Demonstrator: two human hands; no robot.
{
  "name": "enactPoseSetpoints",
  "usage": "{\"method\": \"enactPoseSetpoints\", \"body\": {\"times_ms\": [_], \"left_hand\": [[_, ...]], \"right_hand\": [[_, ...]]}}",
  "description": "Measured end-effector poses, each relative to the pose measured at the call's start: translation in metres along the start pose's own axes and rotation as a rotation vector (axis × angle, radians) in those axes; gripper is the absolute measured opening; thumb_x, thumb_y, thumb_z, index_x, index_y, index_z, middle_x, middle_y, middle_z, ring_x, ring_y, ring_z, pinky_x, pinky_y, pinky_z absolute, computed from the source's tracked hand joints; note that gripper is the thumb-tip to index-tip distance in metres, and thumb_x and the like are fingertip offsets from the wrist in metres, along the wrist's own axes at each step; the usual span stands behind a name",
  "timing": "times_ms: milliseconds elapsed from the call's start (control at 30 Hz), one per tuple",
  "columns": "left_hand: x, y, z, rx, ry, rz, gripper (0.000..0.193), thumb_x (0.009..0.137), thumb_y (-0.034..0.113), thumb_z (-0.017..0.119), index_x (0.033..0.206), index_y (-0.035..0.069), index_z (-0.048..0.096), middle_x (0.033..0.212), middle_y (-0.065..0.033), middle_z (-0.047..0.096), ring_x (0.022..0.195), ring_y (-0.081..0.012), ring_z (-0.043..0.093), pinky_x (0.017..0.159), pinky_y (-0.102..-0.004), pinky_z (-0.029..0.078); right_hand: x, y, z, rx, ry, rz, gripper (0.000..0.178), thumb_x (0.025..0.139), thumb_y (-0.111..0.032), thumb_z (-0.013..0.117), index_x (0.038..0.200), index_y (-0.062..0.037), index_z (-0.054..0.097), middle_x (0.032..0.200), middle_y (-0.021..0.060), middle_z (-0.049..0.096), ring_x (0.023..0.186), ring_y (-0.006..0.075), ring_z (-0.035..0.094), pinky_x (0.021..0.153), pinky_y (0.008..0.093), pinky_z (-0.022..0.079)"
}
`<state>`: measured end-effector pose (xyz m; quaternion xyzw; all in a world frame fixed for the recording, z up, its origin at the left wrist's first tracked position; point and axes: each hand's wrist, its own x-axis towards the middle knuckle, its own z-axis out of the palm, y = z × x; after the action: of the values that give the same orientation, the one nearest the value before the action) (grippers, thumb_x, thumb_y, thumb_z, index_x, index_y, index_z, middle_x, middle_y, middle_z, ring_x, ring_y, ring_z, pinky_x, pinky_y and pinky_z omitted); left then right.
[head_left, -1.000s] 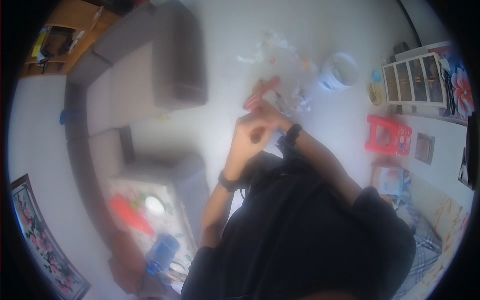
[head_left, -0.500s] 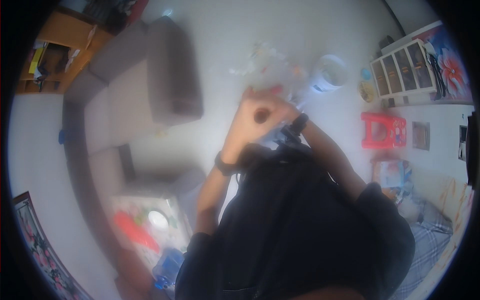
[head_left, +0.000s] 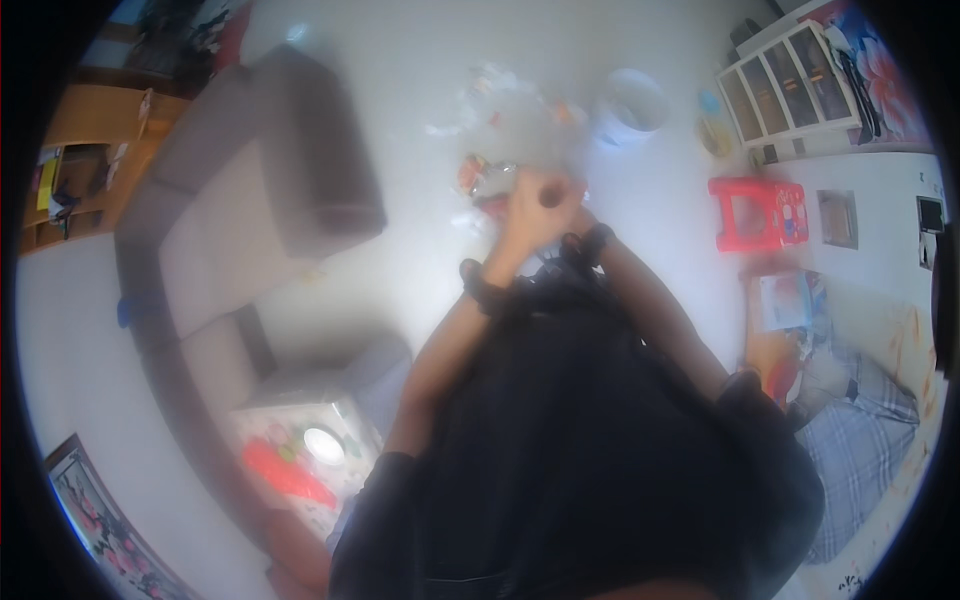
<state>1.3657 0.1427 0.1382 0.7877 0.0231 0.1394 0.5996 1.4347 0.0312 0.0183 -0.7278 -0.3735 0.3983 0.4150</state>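
Observation:
My left hand (head_left: 534,218) is closed in front of my body, with a dark band round its wrist. A round brown spot (head_left: 552,193) shows within its grip, perhaps the end of a handle seen end-on; the rest is hidden. Pressed against it on the right is my right hand (head_left: 581,217), also closed, its fingers mostly hidden. Beyond both hands lies a blurred heap of crumpled litter (head_left: 525,115) on the pale floor. A silver and orange wrapper (head_left: 482,176) shows just left of the hands.
A white bucket (head_left: 634,108) stands right of the litter. Farther right are a red plastic stool (head_left: 757,214) and a white cabinet (head_left: 787,85). A grey sofa (head_left: 325,150) curves along the left. A low table (head_left: 350,415) with a white round thing stands at the lower left.
My joined hands have moved farther from my body and slightly right, staying closed together. The wrapper left of them now shows. The whole view has shifted a little.

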Motion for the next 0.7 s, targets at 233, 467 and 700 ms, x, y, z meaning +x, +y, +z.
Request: {"method": "enactPoseSetpoints", "body": {"times_ms": [233,467,700], "left_hand": [[0.011,-0.027,0.020,0.073,0.224,0.059,0.030,0.076,0.015,0.064,0.054,-0.001,0.051,0.047,-0.0065,0.044,0.045,-0.0120,0.040,0.045,-0.0287,0.033],[-0.008,-0.059,-0.015,0.111,0.474,0.039,0.021,0.077,0.007,0.063,0.059,0.000,0.054,0.051,-0.0029,0.049,0.052,-0.0106,0.048,0.051,-0.0276,0.039],[-0.014,-0.021,-0.078,-0.084,0.486,-0.156,0.031,0.080,0.006,0.057,0.051,0.000,0.049,0.047,-0.0031,0.051,0.044,-0.0078,0.046,0.042,-0.0250,0.033]], "right_hand": [[0.005,0.004,-0.004,0.012,-0.028,0.003,0.016,0.069,-0.010,0.061,0.079,0.0019,0.058,0.056,0.0119,0.054,0.052,0.0178,0.055,0.050,0.0331,0.042],[0.047,-0.014,0.015,-0.004,-0.090,0.010,0.016,0.069,-0.009,0.060,0.080,0.0019,0.059,0.056,0.0114,0.055,0.053,0.0176,0.055,0.051,0.0325,0.043],[0.102,-0.006,0.056,0.059,-0.151,-0.139,0.018,0.067,-0.003,0.059,0.085,0.0002,0.057,0.063,0.0071,0.057,0.055,0.0135,0.055,0.048,0.0290,0.040]]}}
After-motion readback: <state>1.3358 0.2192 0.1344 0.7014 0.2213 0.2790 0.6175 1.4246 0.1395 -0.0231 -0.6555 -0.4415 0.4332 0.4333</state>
